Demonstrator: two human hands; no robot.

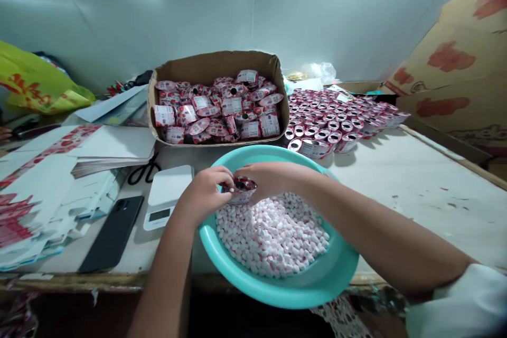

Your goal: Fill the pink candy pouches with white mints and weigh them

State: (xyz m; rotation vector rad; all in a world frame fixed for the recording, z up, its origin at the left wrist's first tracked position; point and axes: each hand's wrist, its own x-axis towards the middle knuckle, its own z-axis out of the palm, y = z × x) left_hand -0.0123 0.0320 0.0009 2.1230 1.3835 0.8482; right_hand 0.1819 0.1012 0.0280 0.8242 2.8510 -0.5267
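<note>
1. Head view, nearest: teal basin (253,285) overhanging the front edge of the worktop (428,195), filled with small white and pink candies (273,235).
2. Above the candies, towards the far side of the basin: left hand (208,190) and right hand (269,179), both curled and pinching one small red-and-white printed cup (241,190) between their fingertips, cup mouth facing up, dark inside.
3. Cup held over the candy heap, just clear of it or touching it; cannot tell which.
4. Left of the basin: white kitchen scale (166,195) lying flat, with a dark phone (113,232) beside it, face down.
5. Further left: stacks of flat white printed cartons (47,185), fanned out and partly overlapping; black scissors (142,171) lying between the cartons and the scale.
6. Behind the basin: open cardboard box (216,66) heaped with loose red-and-white cups (222,108) lying at all angles.
7. Right of that box: rows of similar cups (336,121) lying on their sides, mouths towards the camera.
8. Far left: yellow plastic bag (39,84); far right: leaning brown cartons (455,68) with red print.
</note>
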